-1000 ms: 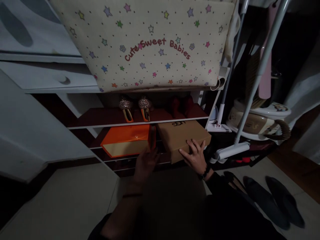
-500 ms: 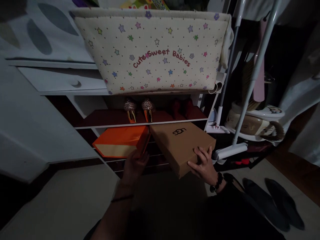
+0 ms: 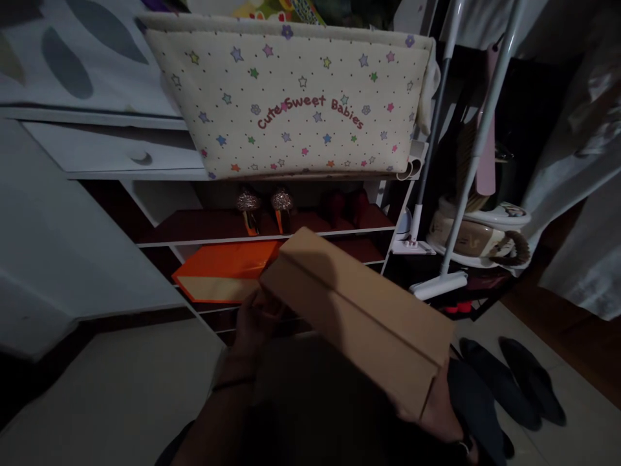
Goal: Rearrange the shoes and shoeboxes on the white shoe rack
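Note:
A brown cardboard shoe box [image 3: 363, 317] is tilted in front of the shoe rack, with two long sides toward me. My right hand [image 3: 439, 408] grips its lower right end, the fingers partly hidden behind it. My left hand [image 3: 259, 317], dim in shadow, has curled fingers at the box's lower left corner; exact contact there is hard to see. Just behind the left hand, an orange box [image 3: 223, 272] with a pale side lies on the rack's lower shelf.
Glittery heels [image 3: 264, 207] and dark red shoes [image 3: 344, 207] stand on the upper shelf [image 3: 194, 226]. Above is a star-patterned fabric bin [image 3: 305, 97]. To the right are a lint-roller-like mop [image 3: 441, 285], a brown-and-white basin [image 3: 470, 236] and dark slippers [image 3: 531, 382] on the floor.
The cardboard shoe box has come out of the rack toward me and turned, its printed top no longer showing. My right hand moved down and right with it. The left hand shifted slightly.

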Tool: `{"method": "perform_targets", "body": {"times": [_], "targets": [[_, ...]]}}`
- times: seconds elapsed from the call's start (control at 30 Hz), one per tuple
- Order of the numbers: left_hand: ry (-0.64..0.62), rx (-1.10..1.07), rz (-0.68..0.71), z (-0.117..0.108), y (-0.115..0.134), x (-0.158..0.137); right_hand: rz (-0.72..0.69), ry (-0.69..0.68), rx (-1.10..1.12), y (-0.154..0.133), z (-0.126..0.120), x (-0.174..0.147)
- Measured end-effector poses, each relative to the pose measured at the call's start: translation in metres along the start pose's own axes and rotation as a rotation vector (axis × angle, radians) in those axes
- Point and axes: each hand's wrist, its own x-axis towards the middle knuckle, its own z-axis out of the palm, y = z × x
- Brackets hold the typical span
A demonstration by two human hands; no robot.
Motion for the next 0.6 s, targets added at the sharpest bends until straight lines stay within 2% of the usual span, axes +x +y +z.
{"method": "perform_targets", "body": {"times": [0.13, 0.3, 0.6], "targets": [[0.014, 0.031, -0.039, -0.001, 0.002, -0.002, 0.173, 0.01, 0.155, 0.014, 0.018, -0.016], [0.0, 0.053, -0.019, -0.005, 0.001, 0.007, 0.414, 0.006, 0.536, 0.028, 0.033, -0.009], [0.067, 0.092, 0.026, -0.007, -0.001, 0.016, 0.555, -0.028, 0.703, 0.019, 0.048, 0.022]]}}
